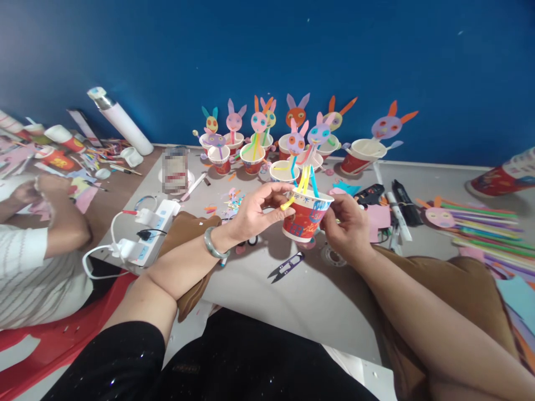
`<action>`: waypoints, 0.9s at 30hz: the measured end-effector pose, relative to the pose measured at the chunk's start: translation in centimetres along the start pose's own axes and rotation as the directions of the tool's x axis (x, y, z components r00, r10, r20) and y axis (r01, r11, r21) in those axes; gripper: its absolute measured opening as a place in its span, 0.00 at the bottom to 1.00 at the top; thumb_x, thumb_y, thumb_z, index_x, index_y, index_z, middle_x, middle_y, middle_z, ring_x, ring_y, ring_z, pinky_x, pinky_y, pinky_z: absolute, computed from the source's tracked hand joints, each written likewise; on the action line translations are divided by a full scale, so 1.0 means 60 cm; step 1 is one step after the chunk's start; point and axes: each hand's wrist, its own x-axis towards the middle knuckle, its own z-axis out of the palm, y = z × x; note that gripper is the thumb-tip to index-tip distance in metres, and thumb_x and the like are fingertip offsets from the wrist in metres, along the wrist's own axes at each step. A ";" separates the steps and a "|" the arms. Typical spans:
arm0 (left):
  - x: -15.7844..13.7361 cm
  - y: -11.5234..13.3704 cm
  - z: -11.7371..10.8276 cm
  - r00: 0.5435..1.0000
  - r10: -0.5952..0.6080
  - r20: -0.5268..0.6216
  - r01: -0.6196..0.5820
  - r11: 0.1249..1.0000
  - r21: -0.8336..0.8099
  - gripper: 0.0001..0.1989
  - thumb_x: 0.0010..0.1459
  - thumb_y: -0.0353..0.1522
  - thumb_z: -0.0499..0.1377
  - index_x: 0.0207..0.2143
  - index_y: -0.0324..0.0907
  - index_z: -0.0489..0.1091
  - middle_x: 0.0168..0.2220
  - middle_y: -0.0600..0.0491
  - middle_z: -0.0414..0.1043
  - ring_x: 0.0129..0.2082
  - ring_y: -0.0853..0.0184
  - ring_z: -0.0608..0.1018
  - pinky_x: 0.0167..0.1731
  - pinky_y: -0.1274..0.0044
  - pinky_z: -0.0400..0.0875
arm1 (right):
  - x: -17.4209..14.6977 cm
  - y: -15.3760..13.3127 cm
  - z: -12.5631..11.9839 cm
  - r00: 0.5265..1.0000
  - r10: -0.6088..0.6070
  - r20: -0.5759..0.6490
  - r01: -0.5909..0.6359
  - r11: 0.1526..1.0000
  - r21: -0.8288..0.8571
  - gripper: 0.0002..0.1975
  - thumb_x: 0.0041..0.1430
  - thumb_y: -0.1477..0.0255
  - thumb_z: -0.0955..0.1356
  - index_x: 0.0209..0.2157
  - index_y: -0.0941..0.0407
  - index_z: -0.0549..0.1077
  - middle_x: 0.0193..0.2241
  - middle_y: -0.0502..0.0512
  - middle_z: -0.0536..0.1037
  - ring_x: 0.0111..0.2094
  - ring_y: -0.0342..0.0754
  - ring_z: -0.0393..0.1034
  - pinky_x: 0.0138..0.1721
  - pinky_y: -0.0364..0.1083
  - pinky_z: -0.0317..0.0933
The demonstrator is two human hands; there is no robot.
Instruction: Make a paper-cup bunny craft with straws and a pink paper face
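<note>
A red paper cup (307, 223) with a white rim is held up above the table, slightly tilted. Yellow and blue straws (304, 181) rise from its mouth, and a purple paper rabbit head (320, 133) appears above them. At the cup's left side, my left hand (261, 211) pinches a short yellow straw (287, 205) between thumb and fingers. The fingers of my right hand (346, 227) are closed on the cup's right side, their tips partly hidden. Black thread snips (286, 267) lie on the table below the cup.
Several rabbit-decorated cups (252, 161) stand along the blue wall. A power strip (156, 234) with plugged cables is at left, near a co-worker's arm (64, 228). A glue gun (370, 194), markers (399, 214) and coloured straws (485, 223) lie at right.
</note>
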 end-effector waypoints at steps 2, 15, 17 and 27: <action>0.001 0.001 -0.001 0.997 -0.050 0.057 0.052 0.998 -0.042 0.25 0.54 0.44 0.68 0.51 0.44 0.69 0.31 0.55 0.72 0.32 0.70 0.75 0.38 0.73 0.74 | 0.001 0.003 -0.001 1.000 -0.025 -0.014 0.025 1.000 -0.008 0.02 0.62 0.71 0.66 0.37 0.53 0.70 0.24 0.49 0.75 0.22 0.45 0.68 0.25 0.45 0.61; 0.007 0.001 -0.002 0.987 -0.149 0.055 0.154 0.980 -0.124 0.20 0.51 0.48 0.69 0.33 0.42 0.70 0.28 0.57 0.70 0.27 0.74 0.71 0.30 0.77 0.69 | 0.001 -0.006 -0.003 0.996 -0.089 -0.020 0.089 0.996 0.011 0.03 0.60 0.68 0.69 0.35 0.52 0.72 0.28 0.53 0.78 0.25 0.48 0.72 0.28 0.48 0.67; 0.008 0.005 -0.003 0.985 -0.161 0.055 0.167 0.978 -0.125 0.20 0.51 0.48 0.69 0.30 0.41 0.70 0.27 0.57 0.69 0.27 0.74 0.70 0.29 0.77 0.68 | 0.001 -0.008 -0.003 0.994 -0.109 -0.015 0.109 0.994 -0.015 0.02 0.59 0.70 0.68 0.35 0.51 0.72 0.27 0.53 0.78 0.25 0.48 0.72 0.28 0.48 0.67; 0.011 0.013 -0.007 0.992 -0.111 0.058 0.119 0.980 -0.161 0.17 0.51 0.43 0.70 0.30 0.38 0.73 0.46 0.52 0.70 0.24 0.82 0.70 0.23 0.82 0.68 | -0.001 0.004 -0.001 0.982 -0.187 -0.009 0.186 0.980 -0.070 0.02 0.59 0.70 0.67 0.36 0.52 0.71 0.25 0.51 0.76 0.23 0.46 0.70 0.26 0.46 0.65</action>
